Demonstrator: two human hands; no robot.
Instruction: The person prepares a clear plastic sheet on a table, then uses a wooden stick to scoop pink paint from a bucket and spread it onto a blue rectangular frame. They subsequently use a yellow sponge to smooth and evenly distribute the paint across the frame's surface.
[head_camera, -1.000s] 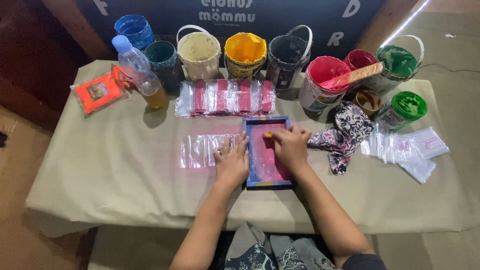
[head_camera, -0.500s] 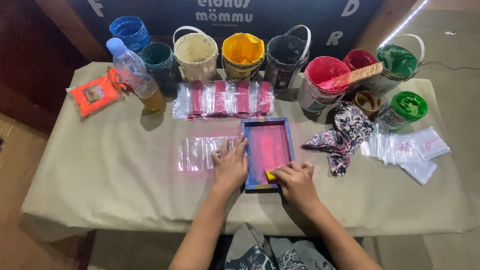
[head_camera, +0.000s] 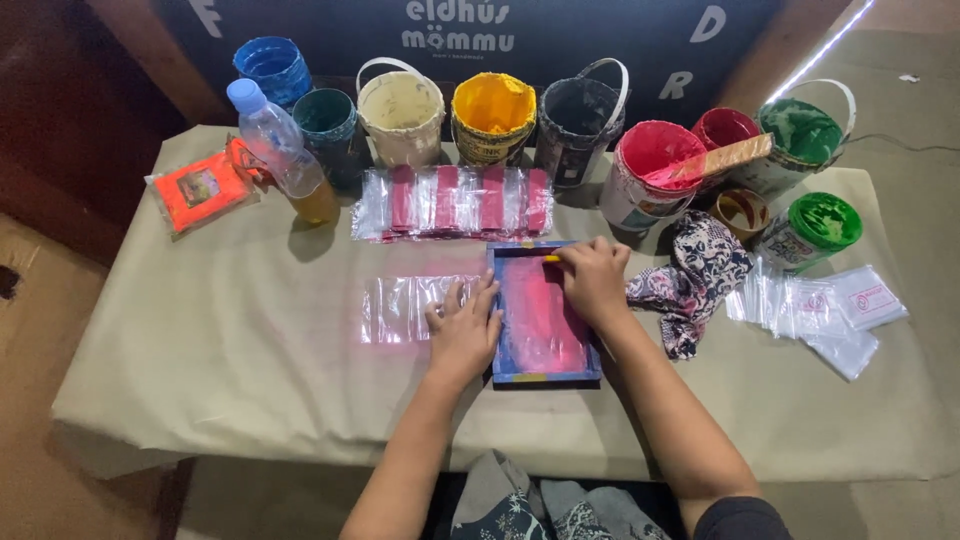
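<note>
Behind blue printing frame (head_camera: 545, 375), clear packets of pink strips (head_camera: 455, 203), left hand (head_camera: 463, 335) steadying

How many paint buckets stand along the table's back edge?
9: blue, teal, cream, yellow, black, pink, red, two green.

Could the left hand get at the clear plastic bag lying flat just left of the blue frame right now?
Probably yes: the left hand rests at the frame's left edge, beside the clear bag, with nothing lying between them.

Nine paint buckets (head_camera: 402, 110); one bottle (head_camera: 281, 150); one blue-framed screen (head_camera: 542, 312); one patterned rag (head_camera: 695, 275); two hands (head_camera: 463, 330)
</note>
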